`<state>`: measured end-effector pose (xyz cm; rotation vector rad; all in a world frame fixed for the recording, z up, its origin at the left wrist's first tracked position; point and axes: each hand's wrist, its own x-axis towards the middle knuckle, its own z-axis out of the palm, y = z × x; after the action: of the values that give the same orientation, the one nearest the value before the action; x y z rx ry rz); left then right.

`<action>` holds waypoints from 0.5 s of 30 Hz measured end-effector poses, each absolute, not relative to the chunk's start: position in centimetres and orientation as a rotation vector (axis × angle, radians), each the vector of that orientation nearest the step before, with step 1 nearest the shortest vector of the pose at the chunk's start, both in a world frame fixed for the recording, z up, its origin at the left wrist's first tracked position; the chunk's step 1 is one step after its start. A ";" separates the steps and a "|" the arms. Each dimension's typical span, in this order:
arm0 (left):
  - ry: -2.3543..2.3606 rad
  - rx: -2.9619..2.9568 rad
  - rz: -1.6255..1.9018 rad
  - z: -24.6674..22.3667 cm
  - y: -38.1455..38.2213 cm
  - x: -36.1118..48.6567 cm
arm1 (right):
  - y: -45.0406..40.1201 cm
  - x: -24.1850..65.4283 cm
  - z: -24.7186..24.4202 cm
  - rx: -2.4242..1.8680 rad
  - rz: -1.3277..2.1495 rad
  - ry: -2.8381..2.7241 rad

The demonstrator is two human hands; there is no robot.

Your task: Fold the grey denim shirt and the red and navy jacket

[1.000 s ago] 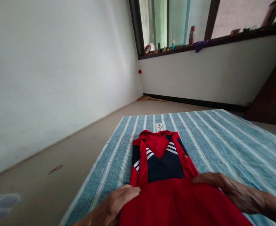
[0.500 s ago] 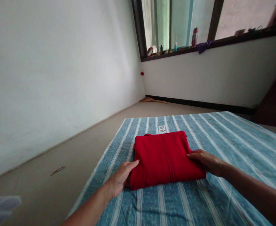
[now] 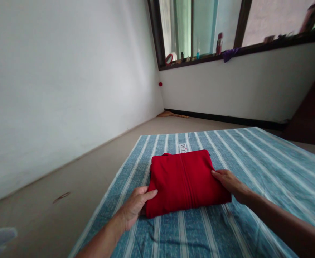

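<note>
A red garment (image 3: 184, 182), folded into a thick rectangle with a seam or zip line down its middle, rests on a blue bed cover with white stripes (image 3: 256, 161). My left hand (image 3: 137, 204) grips its left edge, thumb on top and the other fingers partly hidden beneath the cloth. On the opposite side, my right hand (image 3: 231, 182) pinches the right edge, its thumb over the fabric and its fingers mostly tucked under. Part of a printed label (image 3: 183, 147) shows on the cover just beyond the garment.
White wall (image 3: 66, 71) runs along the left. A broom (image 3: 170, 114) lies on the floor in the far corner. The window sill (image 3: 200, 60) holds a round mirror (image 3: 169, 59), a bottle (image 3: 219, 43) and a purple cloth (image 3: 229, 55). A thin loop (image 3: 62, 197) lies on the floor.
My left hand has slid slightly toward me along the garment's left edge. Both hands keep hold of the garment, and the whole view has shifted a little.
</note>
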<state>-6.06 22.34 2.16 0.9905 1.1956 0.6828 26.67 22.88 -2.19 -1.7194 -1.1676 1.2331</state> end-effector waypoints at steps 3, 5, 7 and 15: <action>1.297 1.052 0.685 2.8 23.5 -5.8 | 23.9 26.9 -1.8 -1.819 1.201 -1.193; 1.430 1.128 0.749 3.3 24.5 -5.2 | 24.9 27.0 -1.3 -1.874 1.132 -1.217; 1.524 1.148 0.826 3.5 25.5 -4.4 | 25.8 26.7 -0.8 -1.909 1.039 -1.245; 1.434 1.022 1.040 1.5 27.5 -3.3 | 27.0 25.9 -1.1 -1.788 0.813 -1.337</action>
<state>-3.28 27.52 1.46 1.0224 1.4336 1.0400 25.93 26.97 -1.12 -1.7876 -1.3369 0.8133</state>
